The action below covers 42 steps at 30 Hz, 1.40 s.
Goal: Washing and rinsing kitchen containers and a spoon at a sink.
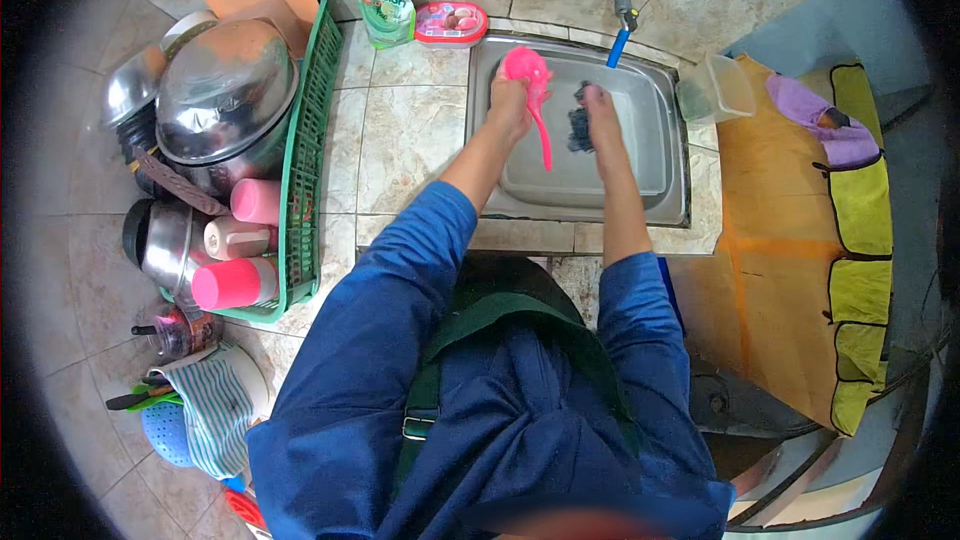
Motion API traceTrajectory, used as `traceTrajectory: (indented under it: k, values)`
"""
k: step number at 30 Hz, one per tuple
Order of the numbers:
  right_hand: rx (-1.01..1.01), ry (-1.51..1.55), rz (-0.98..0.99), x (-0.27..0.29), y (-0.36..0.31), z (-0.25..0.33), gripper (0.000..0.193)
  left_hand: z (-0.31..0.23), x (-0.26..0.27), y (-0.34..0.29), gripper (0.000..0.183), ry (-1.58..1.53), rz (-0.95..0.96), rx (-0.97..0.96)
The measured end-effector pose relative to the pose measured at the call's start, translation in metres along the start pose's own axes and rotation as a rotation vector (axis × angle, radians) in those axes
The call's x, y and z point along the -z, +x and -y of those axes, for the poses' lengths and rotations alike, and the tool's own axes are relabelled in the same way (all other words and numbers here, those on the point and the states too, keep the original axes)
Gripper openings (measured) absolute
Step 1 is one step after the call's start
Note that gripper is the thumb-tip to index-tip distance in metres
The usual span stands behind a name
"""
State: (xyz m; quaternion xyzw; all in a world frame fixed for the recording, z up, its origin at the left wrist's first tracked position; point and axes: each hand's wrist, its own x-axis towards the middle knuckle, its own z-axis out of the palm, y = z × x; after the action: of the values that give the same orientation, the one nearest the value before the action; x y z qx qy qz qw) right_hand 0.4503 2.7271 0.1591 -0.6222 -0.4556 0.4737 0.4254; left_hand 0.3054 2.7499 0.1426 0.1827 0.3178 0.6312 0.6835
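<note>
Above the left half of the metal sink (655,195), my left hand (510,107) is closed around a bright pink plastic ladle (526,64). Its round bowl points away from me, and the thin handle slants down toward the near side of the basin. My right hand (603,118) is over the middle of the sink, a short gap to the right of the ladle. It grips a dark, crumpled mesh scrubber (579,128), which hangs out on the left side of the fingers.
A faucet with a blue spout (618,48) juts over the sink's back edge. Behind it on the left stand a green pouch (384,8) and a pink tub (450,24). A clear container (716,90) sits right; a green basket (318,130) of cookware and cups fills the left.
</note>
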Motion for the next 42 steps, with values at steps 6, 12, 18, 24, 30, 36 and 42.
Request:
traceTrajectory:
  k: [6, 12, 18, 24, 30, 36, 42]
  values:
    - [0.686, -0.513, 0.024, -0.034, -0.048, 0.031, 0.019, -0.013, 0.018, -0.007, 0.03, -0.11, 0.031, -0.015]
    - [0.789, -0.689, 0.102, -0.024, -0.034, 0.037, 0.018, -0.014, -0.023, -0.031, 0.024, 0.132, 0.031, 0.194]
    - [0.731, -0.655, 0.14, 0.01, -0.026, 0.039, 0.012, 0.001, -0.053, -0.037, 0.027, 0.229, 0.006, 0.291]
    - [0.682, -0.624, 0.072, 0.041, 0.023, 0.043, 0.01, 0.056, -0.079, -0.017, 0.035, 0.386, -0.109, 0.185]
    - [0.624, -0.275, 0.047, 0.066, 0.048, 0.028, 0.013, 0.067, -0.104, -0.016, 0.066, 0.597, -0.163, 0.348]
    - [0.665, -0.148, 0.316, 0.074, 0.039, -0.001, 0.029, 0.067, -0.107, -0.01, 0.074, 0.431, -0.118, 0.285]
    - [0.735, -0.264, 0.212, 0.071, 0.046, -0.006, 0.032, 0.086, -0.104, 0.024, 0.055, 0.062, -0.152, 0.261]
